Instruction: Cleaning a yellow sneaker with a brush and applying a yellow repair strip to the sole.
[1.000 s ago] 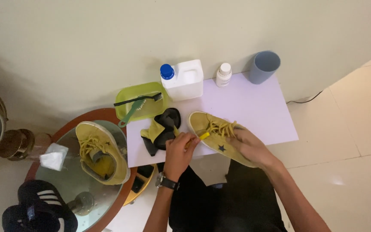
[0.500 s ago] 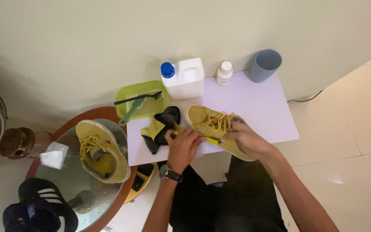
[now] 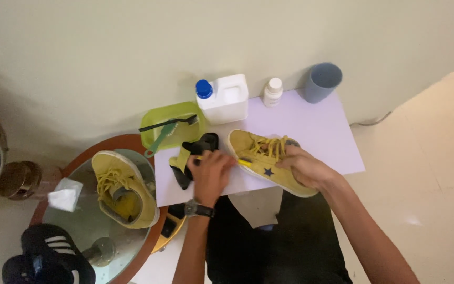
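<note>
Yellow shoe: centre frame, on its side on white board, heel end overhanging board's lower edge. Star mark on side, yellow laces up.
Right hand: fingers curled over shoe's mid/heel, pressing it down.
Left hand: fingers closed round thin yellow-handled tool, prob. small brush; tip meets shoe's toe side. Watch on wrist.
Black/yellow cloth: just left of shoe, partly under left hand.
White jug, blue cap: upper centre, board's back edge, against wall. Rectangular, label not legible.
Small white bottle: right of jug, near it.
Grey-blue cup: upper right, board's back corner.
Green tray: left of jug; black-bristle brush w/ green handle across it.
Second yellow shoe: lower left, on round glass table.
White tissue: left of that shoe.
Black sandal: bottom-left corner.
Open room: board's right half bare; pale floor at right.
</note>
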